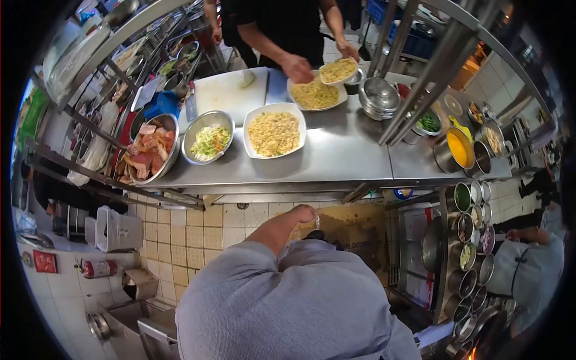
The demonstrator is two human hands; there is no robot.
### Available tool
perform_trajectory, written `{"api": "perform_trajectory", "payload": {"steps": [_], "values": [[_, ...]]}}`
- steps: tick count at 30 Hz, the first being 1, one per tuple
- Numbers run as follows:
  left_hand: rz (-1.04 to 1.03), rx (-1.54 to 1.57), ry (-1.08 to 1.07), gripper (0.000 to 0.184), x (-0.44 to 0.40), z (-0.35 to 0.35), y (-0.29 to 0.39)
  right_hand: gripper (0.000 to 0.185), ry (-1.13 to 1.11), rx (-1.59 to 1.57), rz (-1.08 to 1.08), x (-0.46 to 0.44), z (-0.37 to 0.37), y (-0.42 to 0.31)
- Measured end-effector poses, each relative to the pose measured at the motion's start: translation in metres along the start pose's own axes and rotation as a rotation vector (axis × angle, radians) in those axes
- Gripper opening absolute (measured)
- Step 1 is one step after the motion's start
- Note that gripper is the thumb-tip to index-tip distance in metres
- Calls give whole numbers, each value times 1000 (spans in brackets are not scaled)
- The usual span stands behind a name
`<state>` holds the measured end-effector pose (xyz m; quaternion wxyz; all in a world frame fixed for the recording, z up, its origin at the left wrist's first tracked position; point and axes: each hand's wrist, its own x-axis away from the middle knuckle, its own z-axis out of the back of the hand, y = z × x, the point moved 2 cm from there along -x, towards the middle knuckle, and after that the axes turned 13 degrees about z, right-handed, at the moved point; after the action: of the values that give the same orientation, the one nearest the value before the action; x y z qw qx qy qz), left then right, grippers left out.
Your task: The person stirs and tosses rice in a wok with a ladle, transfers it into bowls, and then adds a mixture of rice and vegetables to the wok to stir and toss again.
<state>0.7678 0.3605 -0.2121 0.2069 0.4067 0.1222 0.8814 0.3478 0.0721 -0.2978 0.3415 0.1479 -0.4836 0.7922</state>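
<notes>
My left hand [304,213] is held in front of my body, below the counter edge, with its fingers closed. Something small and whitish shows just beside the fingers, too small to name. My right hand is out of view. On the steel counter [342,159] ahead stands a white square bowl of fried rice [273,133]. Left of it are a steel bowl of chopped vegetables [210,142] and a steel bowl of raw meat [153,153]. Across the counter, a co-worker's hand [298,69] is over a dish of yellow rice [315,94]; the other hand tilts a smaller rice bowl [338,71].
A cutting board [231,96] and a cleaver [191,105] lie at the back left. Stacked steel bowls [380,96] and a pot of yellow liquid [459,150] stand right. Metal shelf posts rise at both sides. Flattened cardboard [360,225] covers the floor; a flame [473,351] burns lower right.
</notes>
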Motion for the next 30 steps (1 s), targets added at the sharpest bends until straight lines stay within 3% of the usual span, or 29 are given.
{"api": "perform_trajectory", "payload": {"steps": [3, 5, 7, 8, 10, 12, 13, 15, 17, 18, 20, 21, 28, 30], "values": [[115, 21, -24, 29, 6, 1, -40, 28, -3, -69, -114, -6, 6, -4], [81, -13, -35, 30, 14, 1, -60, 28, 6, -97, -143, -17, 17, -11], [220, 475, -127, 30, 23, -1, -76, 28, 20, -122, -126, -19, 29, -19], [227, 486, -124, 30, 32, 3, -80, 28, 18, -114, -100, -26, 34, -27], [182, 820, 70, 26, 62, 32, -82, 28, -20, 0, 64, -34, 51, -59], [115, 1400, -129, 17, 100, 70, -93, 27, -62, 182, 304, -47, 65, -108], [70, 1572, -38, 16, 123, 92, -99, 27, -79, 272, 429, -61, 68, -123], [-58, 1831, 145, 18, 146, 122, -124, 28, -18, -280, -25, -81, 70, -136], [-117, 2006, 406, 19, 154, 147, -156, 26, -47, -177, 8, -86, 68, -166], [9, 2085, 611, 21, 150, 159, -171, 25, -70, -76, 40, -87, 64, -182], [268, 2174, 802, 26, 154, 176, -193, 26, -109, -87, 17, -91, 52, -198], [293, 2211, 853, 29, 151, 180, -204, 27, -156, -89, 0, -90, 50, -204], [369, 2275, 773, 36, 145, 205, -225, 32, -183, 19, -12, -79, 25, -234], [285, 2411, 557, 42, 151, 206, -203, 32, -180, 49, -19, -76, 23, -231]]}}
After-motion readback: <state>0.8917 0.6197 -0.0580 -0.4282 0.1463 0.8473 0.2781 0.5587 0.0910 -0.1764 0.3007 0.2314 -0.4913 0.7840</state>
